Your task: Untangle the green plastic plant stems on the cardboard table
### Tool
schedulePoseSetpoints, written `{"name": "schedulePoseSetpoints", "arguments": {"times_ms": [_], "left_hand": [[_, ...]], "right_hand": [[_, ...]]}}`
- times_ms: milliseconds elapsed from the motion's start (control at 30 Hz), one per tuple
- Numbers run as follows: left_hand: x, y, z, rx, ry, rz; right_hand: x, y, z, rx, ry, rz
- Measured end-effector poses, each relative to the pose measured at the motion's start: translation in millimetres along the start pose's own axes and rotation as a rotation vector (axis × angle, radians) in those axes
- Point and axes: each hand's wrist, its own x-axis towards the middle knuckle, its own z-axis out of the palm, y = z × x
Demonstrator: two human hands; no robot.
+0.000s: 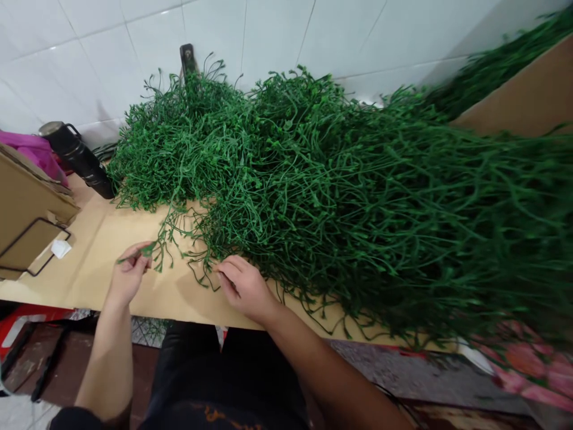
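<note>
Left hand (129, 272) pinches a green sprig (148, 249) above the table (105, 239). Right hand (247, 288) has its fingertips together beside the pile (340, 185); any stem between them is unclear.

White-tiled wall (277, 30) behind tan-topped table (102, 257); dark reddish floor (67, 364)

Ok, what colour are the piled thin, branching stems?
Green; the thin, branching stems show best in head view.
</note>
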Motion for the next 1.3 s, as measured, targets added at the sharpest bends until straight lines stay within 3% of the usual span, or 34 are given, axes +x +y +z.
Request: {"name": "schedulePoseSetpoints", "arguments": {"times_ms": [133, 300, 400, 533, 633, 733, 833, 900, 1067, 1200, 1300], "left_hand": [[-22.7, -13.1, 26.2, -0.049, -0.13, -0.006], [-36.8, -11.6, 50.7, -0.006, -0.246, 0.044], [-41.9, -4.7, 54.0, 0.142, -0.367, 0.199], [-42.7, 0.4, 44.1, 0.381, -0.545, 0.421], [-36.0, -1.3, 29.0, 0.387, -0.492, 0.329], [-22.5, 0.7, 15.1, 0.333, -0.293, 0.257], [-2.3, 10.3, 12.5, 0.354, -0.075, 0.311], [15.2, 17.7, 20.3, 0.379, -0.009, 0.372], [70.1, 27.0, 65.4, 0.517, -0.083, 0.361], [98.3, 30.0, 96.2, 0.248, -0.215, 0.155], [100.2, 29.2, 100.1, 0.033, -0.232, 0.009]], "right_hand": [[2.5, -8.4, 2.0, 0.047, -0.024, 0.112], [10.8, -20.6, 10.5, 0.097, -0.04, 0.278], [18.3, -21.2, 15.0, 0.12, -0.089, 0.334], [23.3, -17.7, 17.0, 0.197, -0.144, 0.332], [22.3, -15.9, 14.3, 0.193, -0.125, 0.303], [20.6, -14.9, 9.6, 0.177, -0.106, 0.286], [18.2, -13.4, 8.2, 0.163, -0.079, 0.284], [15.7, -12.1, 10.1, 0.152, -0.065, 0.28], [9.1, -9.2, 17.6, 0.111, -0.083, 0.253], [6.7, -7.5, 18.9, 0.089, -0.083, 0.248], [6.1, -7.5, 18.3, 0.085, -0.071, 0.245]]}}
